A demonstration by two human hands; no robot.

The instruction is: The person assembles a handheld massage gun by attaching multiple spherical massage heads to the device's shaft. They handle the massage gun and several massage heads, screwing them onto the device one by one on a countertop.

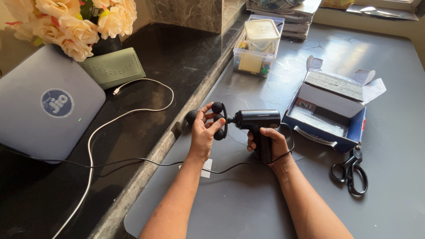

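right hand point(271, 142): fingers wrapped round grip of black massage gun point(259, 125), held just above grey surface point(248, 199)
left hand point(204, 130): fingers pinching the gun's multi-ball head point(218, 120)
nearby: open blue box point(330, 113), black scissors point(350, 170) at right

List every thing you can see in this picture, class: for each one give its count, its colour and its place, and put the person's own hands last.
massage gun: one, black, held above the grey table
fork attachment: one, black, ball-tipped, on the gun's front
black cable: one, across the counter and table
open box: one, blue and white, right of the gun
scissors: one pair, black, near the box
plastic containers: two, clear, stacked, far table
router: one, grey, left counter
white cable: one, beside the router
pouch: one, green, by the cream flowers
left hand: on the attachment
right hand: around the gun's handle
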